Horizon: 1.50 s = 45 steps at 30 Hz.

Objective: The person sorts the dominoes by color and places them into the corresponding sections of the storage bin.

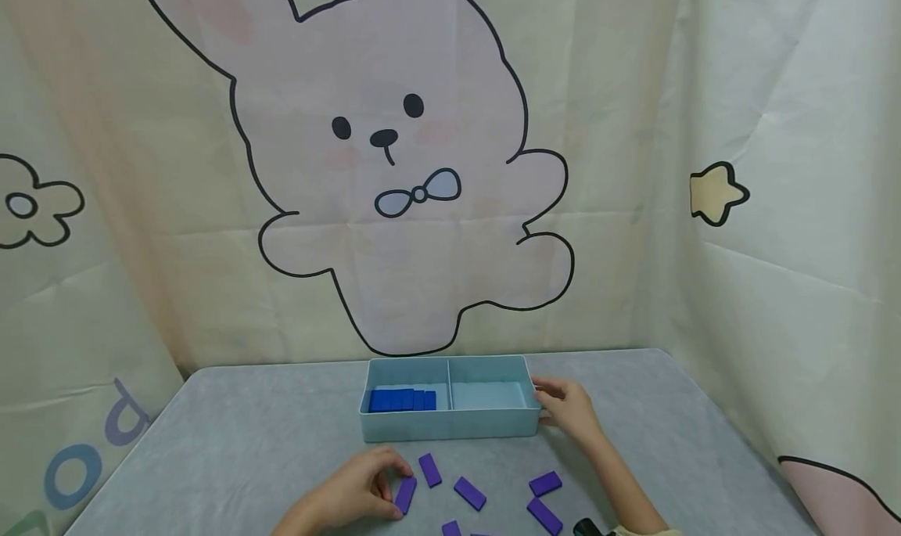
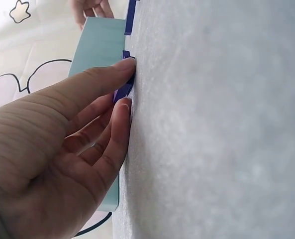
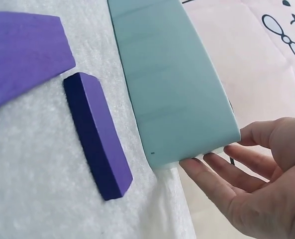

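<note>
My left hand (image 1: 355, 485) is low over the table and pinches a purple block (image 1: 406, 495) between thumb and fingertips. In the left wrist view the same block (image 2: 123, 92) shows partly behind the thumb. A pale teal box (image 1: 450, 425) with two compartments stands farther back. Several blue blocks (image 1: 401, 400) sit side by side in its left compartment; the right one holds nothing. My right hand (image 1: 572, 411) is at the box's right end, its fingertips touching the end wall, as the right wrist view shows with the hand (image 3: 256, 174) beside the box (image 3: 177, 84).
More purple blocks lie scattered in front of the box, among them one block (image 1: 430, 470), another block (image 1: 470, 493) and a pair by the right forearm (image 1: 545, 483). A black object (image 1: 586, 527) is at the lower edge. Printed curtains (image 1: 605, 285) enclose the grey table (image 1: 253, 419).
</note>
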Available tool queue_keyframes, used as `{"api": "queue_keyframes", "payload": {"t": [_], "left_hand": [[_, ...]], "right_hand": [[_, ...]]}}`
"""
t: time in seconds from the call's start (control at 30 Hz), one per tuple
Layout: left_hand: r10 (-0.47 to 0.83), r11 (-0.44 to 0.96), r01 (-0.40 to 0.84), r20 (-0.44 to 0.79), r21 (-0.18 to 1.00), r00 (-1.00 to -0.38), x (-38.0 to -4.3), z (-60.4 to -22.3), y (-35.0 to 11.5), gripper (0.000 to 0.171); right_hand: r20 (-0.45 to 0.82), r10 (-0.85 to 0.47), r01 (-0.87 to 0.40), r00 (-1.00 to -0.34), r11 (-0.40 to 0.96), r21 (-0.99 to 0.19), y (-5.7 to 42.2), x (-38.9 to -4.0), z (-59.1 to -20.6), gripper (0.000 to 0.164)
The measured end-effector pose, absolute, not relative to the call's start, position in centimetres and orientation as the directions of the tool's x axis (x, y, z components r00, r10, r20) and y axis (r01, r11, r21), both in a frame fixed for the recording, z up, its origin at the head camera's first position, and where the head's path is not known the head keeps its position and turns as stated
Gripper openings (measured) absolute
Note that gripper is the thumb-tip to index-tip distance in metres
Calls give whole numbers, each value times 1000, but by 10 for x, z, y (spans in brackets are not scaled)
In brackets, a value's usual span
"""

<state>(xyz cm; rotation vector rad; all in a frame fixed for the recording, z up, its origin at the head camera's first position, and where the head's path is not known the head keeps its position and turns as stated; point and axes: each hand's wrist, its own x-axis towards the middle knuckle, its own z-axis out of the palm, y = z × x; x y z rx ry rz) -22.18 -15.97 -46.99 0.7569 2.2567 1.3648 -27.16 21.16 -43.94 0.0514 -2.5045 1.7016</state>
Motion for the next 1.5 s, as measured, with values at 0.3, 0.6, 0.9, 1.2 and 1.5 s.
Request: {"api": "queue_keyframes", "payload": {"t": [0.3, 0.6, 0.9, 1.2, 1.5], "left_hand": [[599, 370, 245, -29, 896, -800, -249, -513, -168, 38], [589, 384, 348, 63, 855, -806, -269, -535, -167, 54], [578, 402, 485, 196, 777, -792, -251, -480, -146, 42], [524, 441, 464, 199, 769, -828, -230, -420, -118, 36], [507, 460, 518, 266, 721, -820, -248, -412, -97, 38]], "right_hand": [[23, -2, -23, -1000, 258, -966, 213, -274, -441, 43], [-39, -48, 28, -998, 212, -977, 216, -278, -447, 48], [-91, -110, 67, -990, 203, -977, 224, -280, -452, 55], [-98, -150, 66, -984, 204, -977, 230, -279, -454, 60], [-99, -154, 68, -983, 196, -978, 230, -277, -454, 60]]}}
